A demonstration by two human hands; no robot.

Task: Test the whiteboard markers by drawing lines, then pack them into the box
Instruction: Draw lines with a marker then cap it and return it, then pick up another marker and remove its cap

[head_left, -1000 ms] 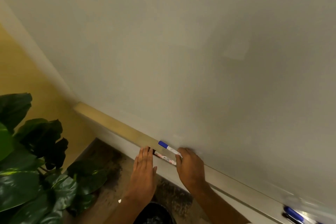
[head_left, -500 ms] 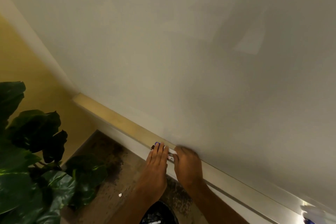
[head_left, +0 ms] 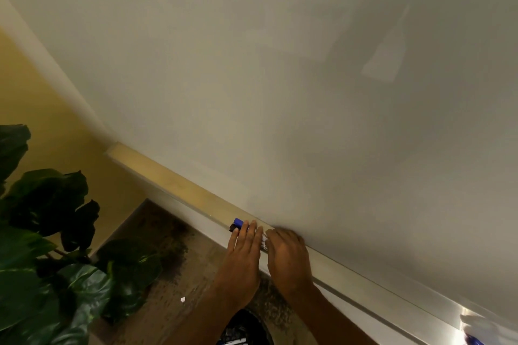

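Observation:
A blank whiteboard [head_left: 280, 78] fills most of the view, with a pale marker ledge [head_left: 173, 185] along its lower edge. Two markers lie side by side on the ledge: a blue-capped marker [head_left: 238, 222] and a dark-capped marker [head_left: 232, 228]; only their cap ends and a bit of white barrel show. My left hand [head_left: 245, 244] lies over them with fingers extended. My right hand [head_left: 286, 249] curls over their other ends. Whether either hand actually grips a marker is hidden.
A large-leafed green plant [head_left: 50, 246] stands at the lower left, over a dark-stained wooden floor [head_left: 168, 255]. A dark round container [head_left: 244, 330] with marker-like items sits below my arms. Something blue [head_left: 473, 340] lies at the ledge's far right end.
My left hand has slid up and right onto the two markers, covering most of them. My right hand stayed on their right ends.

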